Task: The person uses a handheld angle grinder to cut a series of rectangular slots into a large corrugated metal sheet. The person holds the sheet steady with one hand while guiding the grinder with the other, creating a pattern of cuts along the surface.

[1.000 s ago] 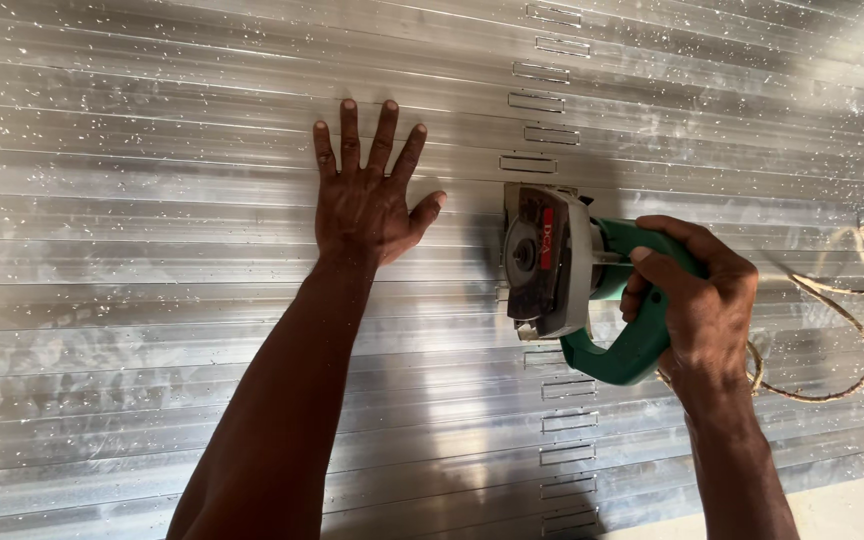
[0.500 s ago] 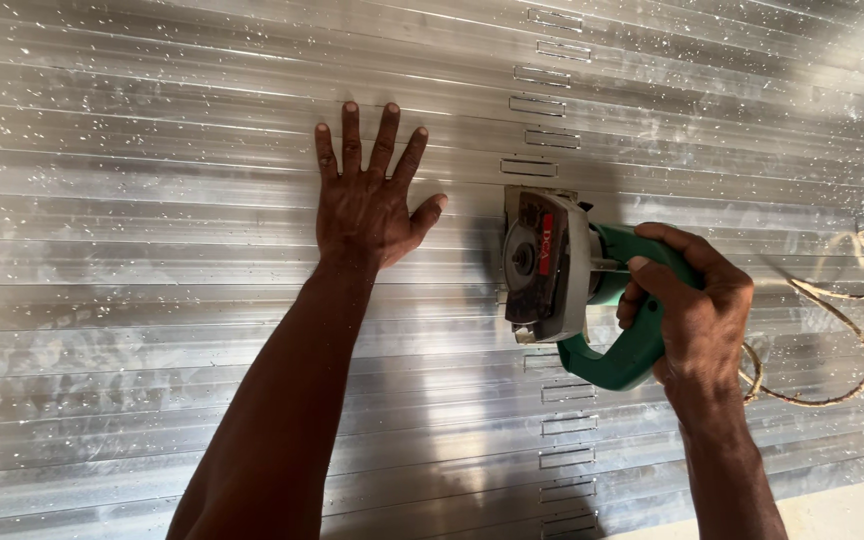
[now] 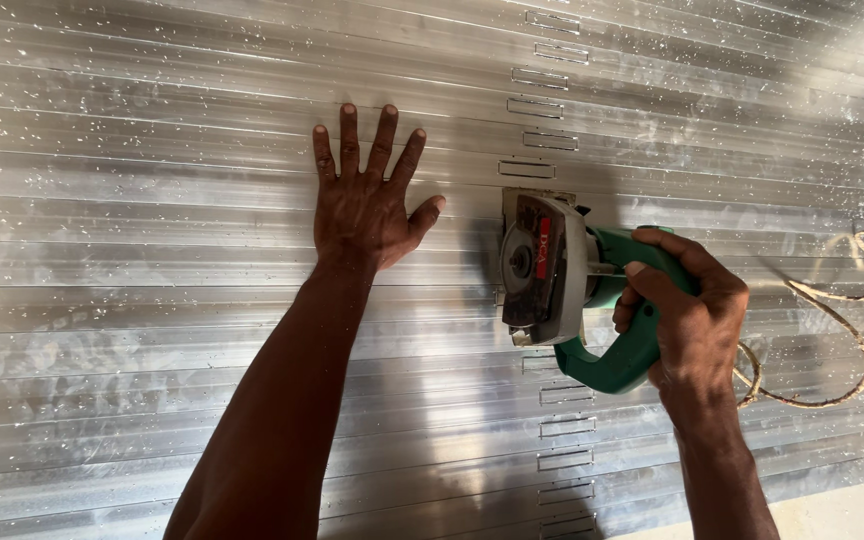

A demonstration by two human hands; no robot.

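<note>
Left hand (image 3: 364, 205): flat, fingers spread, holding nothing, on silver ribbed aluminium profiles (image 3: 152, 200) | right hand (image 3: 687, 315): gripping one green-handled circular cutter (image 3: 562, 285) | one tan cord (image 3: 832, 330).

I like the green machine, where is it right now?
In the head view, the green power cutter sits right of centre on the aluminium strips. The right hand grips its handle, and the left hand lies flat just left of it.

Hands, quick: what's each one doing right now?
Left hand: open, fingers spread, flat on the aluminium strips.
Right hand: closed around the green handle of the cutting tool.
</note>
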